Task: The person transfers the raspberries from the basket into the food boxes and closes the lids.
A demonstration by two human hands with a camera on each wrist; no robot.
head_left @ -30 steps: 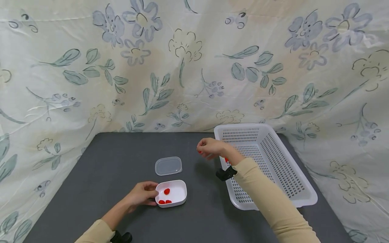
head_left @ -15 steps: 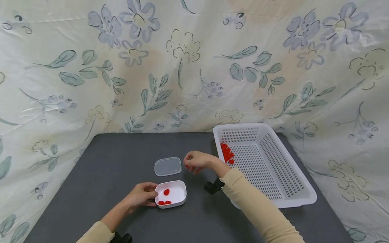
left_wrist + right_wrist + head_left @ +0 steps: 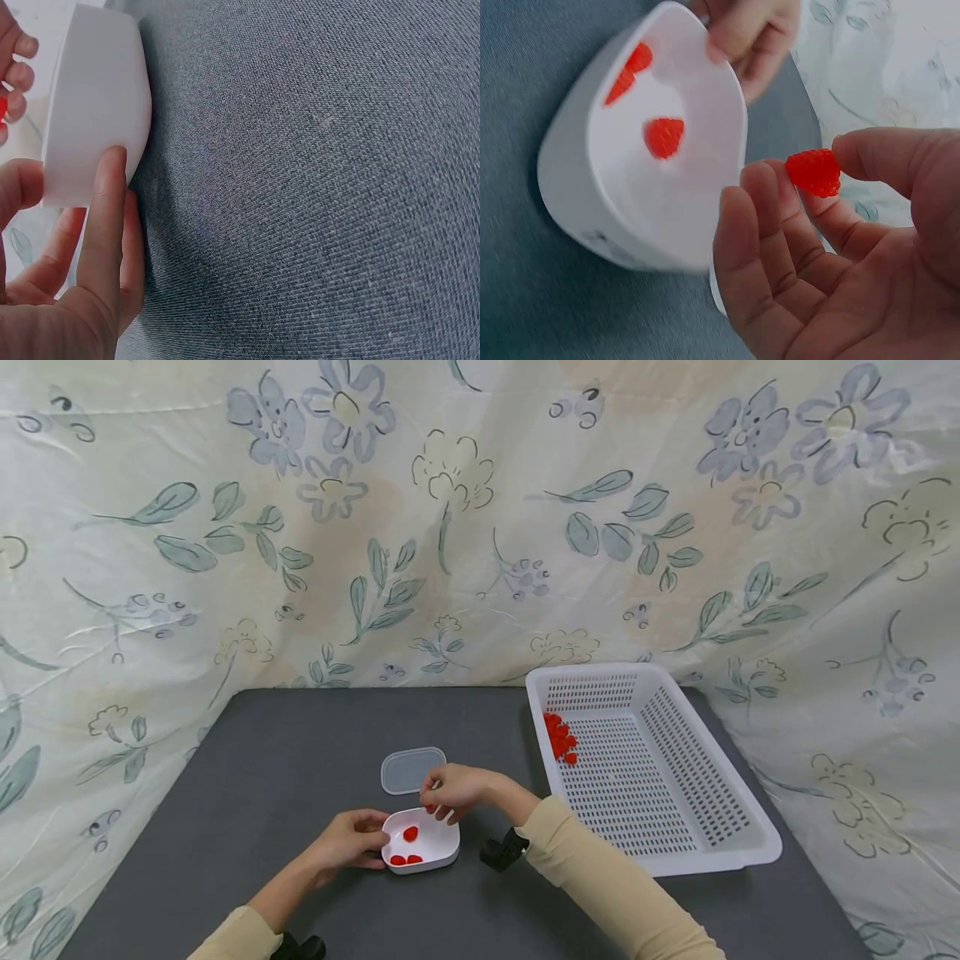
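On the dark grey table (image 3: 225, 827), the left hand (image 3: 348, 839) grips the edge of the small white box (image 3: 438, 843), which already has three red berries inside. The right hand (image 3: 453, 787) pinches one red berry (image 3: 814, 172) just above the box, so this seems the placing step; next it needs only to open the fingers over the box, with more berries waiting in the white basket (image 3: 750, 852) at the right.
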